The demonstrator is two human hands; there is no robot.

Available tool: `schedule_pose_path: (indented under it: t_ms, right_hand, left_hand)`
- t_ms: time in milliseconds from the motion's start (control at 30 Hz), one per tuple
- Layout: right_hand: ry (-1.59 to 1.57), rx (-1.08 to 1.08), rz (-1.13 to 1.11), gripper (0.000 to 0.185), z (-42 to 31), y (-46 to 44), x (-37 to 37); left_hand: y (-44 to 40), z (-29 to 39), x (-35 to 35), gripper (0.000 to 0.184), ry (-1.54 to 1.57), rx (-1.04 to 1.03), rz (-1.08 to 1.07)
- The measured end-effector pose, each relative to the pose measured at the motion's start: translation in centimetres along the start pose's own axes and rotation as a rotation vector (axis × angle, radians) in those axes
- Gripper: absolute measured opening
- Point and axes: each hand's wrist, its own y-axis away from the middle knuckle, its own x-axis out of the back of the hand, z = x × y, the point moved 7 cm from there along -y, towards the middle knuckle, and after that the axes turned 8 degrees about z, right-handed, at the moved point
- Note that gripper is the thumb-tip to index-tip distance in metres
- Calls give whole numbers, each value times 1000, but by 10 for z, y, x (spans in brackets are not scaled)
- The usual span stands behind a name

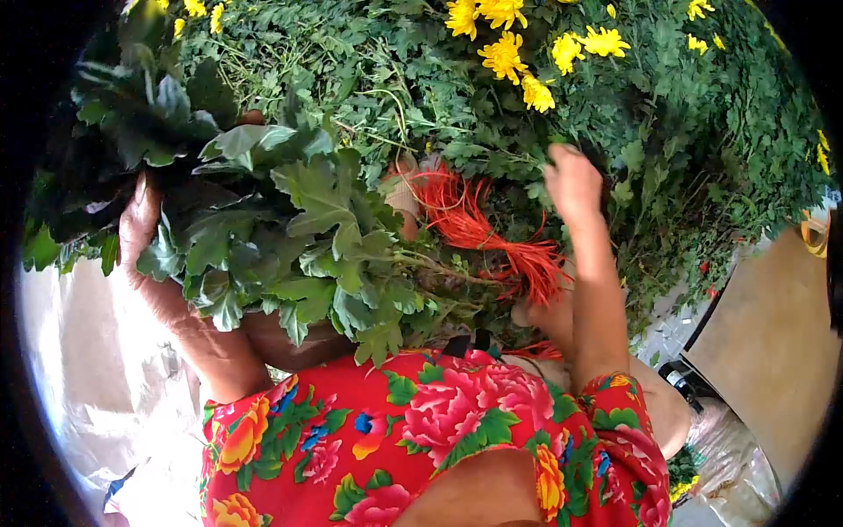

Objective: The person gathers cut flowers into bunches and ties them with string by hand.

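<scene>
Leafy stems (pixel 329 237) seem mid-gathering, my left hand (pixel 140 220) closed round them, my right hand (pixel 576 183) curled by greenery (pixel 676 114), contents unclear remotely, calling for steady support.

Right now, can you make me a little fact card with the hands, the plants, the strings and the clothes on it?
Left hand: holding a leafy bunch
Right hand: at the greenery, fingers curled; can't tell if it grips anything
Red strings: a loose bundle between the hands, nearer the right one
Yellow flowers: open, mostly toward the top of the view
Shirt: red, printed with big flowers and green leaves
</scene>
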Motion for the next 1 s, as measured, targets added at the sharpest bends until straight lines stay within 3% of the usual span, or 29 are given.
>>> schedule_pose_path:
  t_ms: [33, 100, 167, 200, 267, 367, 400, 500, 533, 600, 633, 700, 733, 833, 900, 933, 1000]
  right_hand:
    - [-106, 128, 52, 23, -25, -4, -6]
    - [42, 357, 200, 36, -62, -1, -28]
    - [305, 257, -24, 50, -42, 8, -90]
    - [303, 255, -23, 50, -44, 11, -91]
    - [-92, -58, -339, 50, -27, 24, -98]
    - [-455, -14, -102, 51, -46, 31, -65]
    - [-460, -51, -199, 54, -53, 30, -72]
    - [-489, 68, -160, 53, -96, 14, -53]
    - [-477, 75, -177, 50, -104, 9, -45]
    - [-454, 115, -174, 38, -114, 1, -10]
    - [-451, 110, -157, 38, -108, -2, 7]
    - [-496, -4, -339, 30, -84, -7, 28]
    - [-415, 38, -368, 29, -68, -8, 53]
    - [-183, 209, -459, 32, -3, 10, 140]
    - [-52, 177, -507, 39, 55, 34, 196]
    - [-106, 110, -522, 36, 92, 48, 218]
    - [150, -228, -697, 37, 214, 95, 240]
  left_hand:
    - [0, 0, 1, 36, -5, 0, -1]
    - [-2, 1, 15, 35, -18, -13, 89]
    - [0, 5, 24, 35, -47, -25, 127]
    - [0, 6, 27, 36, -65, -28, 138]
    - [-1, 10, 34, 36, -102, -37, 161]
    - [-7, 10, 54, 37, -184, -22, 174]
    - [-10, 8, 61, 38, -205, -23, 192]
    - [-15, 2, 81, 39, -288, -73, 343]
    - [-15, -6, 57, 39, -182, 17, 129]
    - [-13, -11, 39, 40, -79, 99, -103]
    - [-14, -15, 39, 40, -109, 113, -111]
    - [-14, -19, 44, 41, -126, 117, -131]
    - [-18, -15, 60, 41, -229, 55, 3]
    - [-15, -14, 54, 46, -276, 23, 33]
    - [-12, -16, 50, 49, -228, 58, 80]
    - [-11, -17, 48, 50, -209, 67, 96]
    - [-8, -20, 24, 57, -193, 117, -126]
